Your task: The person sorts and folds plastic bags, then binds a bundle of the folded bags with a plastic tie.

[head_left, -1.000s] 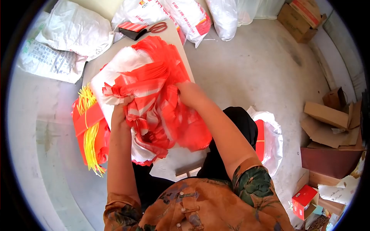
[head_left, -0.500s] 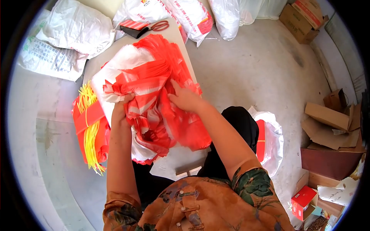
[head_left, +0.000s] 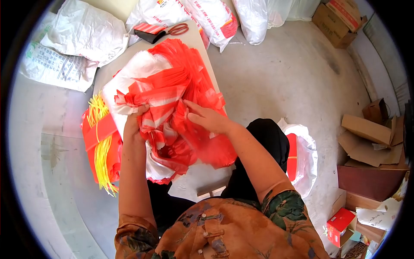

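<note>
A large heap of thin red and white sheets (head_left: 166, 88), pleated and crumpled, covers much of the narrow table. My left hand (head_left: 137, 118) grips a gathered bunch of the sheets at its left side, with the fingers partly hidden under the folds. My right hand (head_left: 209, 117) lies against the red sheets on the right, its fingers apart and the thumb spread. Yellow strings (head_left: 102, 146) hang beside a red bundle (head_left: 89, 141) at the table's left edge.
Red-handled scissors (head_left: 178, 29) and a black and red striped item (head_left: 149, 32) lie at the table's (head_left: 199, 42) far end. White sacks (head_left: 88, 32) stand beyond. A plastic-lined container (head_left: 305, 162) is right of my knee; cardboard boxes (head_left: 366, 129) are farther right.
My right hand has moved down from the upper right of the heap and its fingers have spread. My left hand keeps its grip in nearly the same place.
</note>
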Action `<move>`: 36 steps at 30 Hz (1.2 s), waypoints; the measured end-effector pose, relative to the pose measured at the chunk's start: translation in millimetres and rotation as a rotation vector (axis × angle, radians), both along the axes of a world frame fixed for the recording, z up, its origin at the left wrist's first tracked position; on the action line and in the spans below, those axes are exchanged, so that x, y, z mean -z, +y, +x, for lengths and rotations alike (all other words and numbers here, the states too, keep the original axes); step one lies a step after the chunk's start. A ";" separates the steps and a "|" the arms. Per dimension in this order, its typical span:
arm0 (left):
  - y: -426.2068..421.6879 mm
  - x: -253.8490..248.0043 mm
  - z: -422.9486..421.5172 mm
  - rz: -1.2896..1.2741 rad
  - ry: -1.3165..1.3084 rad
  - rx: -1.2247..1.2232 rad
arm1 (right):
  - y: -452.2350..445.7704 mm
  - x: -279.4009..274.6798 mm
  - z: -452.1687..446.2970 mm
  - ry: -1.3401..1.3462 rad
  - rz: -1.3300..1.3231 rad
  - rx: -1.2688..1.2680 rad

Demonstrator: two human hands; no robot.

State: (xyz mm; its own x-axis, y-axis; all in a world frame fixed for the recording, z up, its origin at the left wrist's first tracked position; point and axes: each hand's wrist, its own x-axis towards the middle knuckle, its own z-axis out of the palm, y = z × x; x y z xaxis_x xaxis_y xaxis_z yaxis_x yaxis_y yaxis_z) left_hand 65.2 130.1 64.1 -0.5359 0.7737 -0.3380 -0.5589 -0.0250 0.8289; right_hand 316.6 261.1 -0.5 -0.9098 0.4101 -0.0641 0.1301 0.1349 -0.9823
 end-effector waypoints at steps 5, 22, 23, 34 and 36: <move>2.7 -9.5 8.8 -0.021 -0.010 -0.021 | 0.7 -2.1 -0.2 -0.060 -0.091 -0.082; 1.9 -3.8 1.0 -0.061 -0.020 -0.011 | -34.7 -48.0 65.4 -0.023 -0.234 -0.478; 1.7 -5.2 3.7 -0.046 -0.022 -0.007 | -27.9 -45.7 65.5 0.044 -0.345 -0.284; 2.1 -11.5 11.3 -0.049 0.012 -0.023 | -11.8 -17.4 8.7 0.124 0.043 0.476; 1.4 -10.7 9.1 -0.045 0.000 -0.028 | -8.6 -4.3 -1.1 0.066 0.160 0.497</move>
